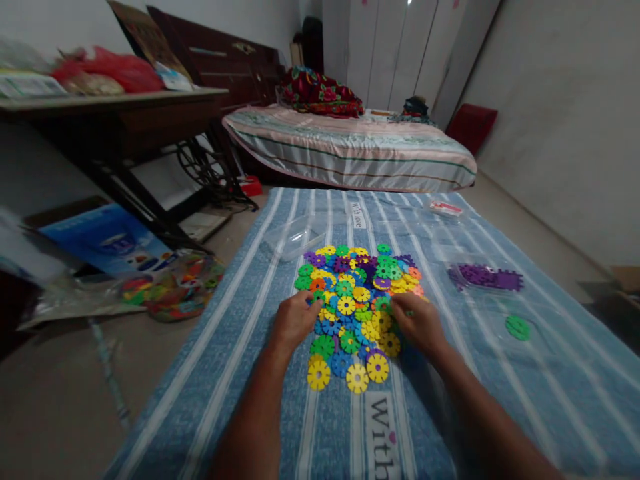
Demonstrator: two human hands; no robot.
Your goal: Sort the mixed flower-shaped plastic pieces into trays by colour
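A pile of flat, round, notched plastic discs (356,293) in yellow, green, blue, purple and orange lies on a blue striped cloth (240,333). My left hand (295,320) rests on the pile's left edge, fingertips curled over a green and a blue disc. On the pile's right side, my right hand (417,321) has its fingers bent onto green and yellow discs. Whether either hand pinches a disc is hidden by the fingers. A separate group of purple discs (485,277) and a single green disc (517,327) lie to the right.
A clear plastic container (294,237) sits beyond the pile. A bag of coloured pieces (175,288) and a blue box (107,241) lie on the floor at left, by a dark table (115,113). A mattress with striped bedding (350,150) is behind.
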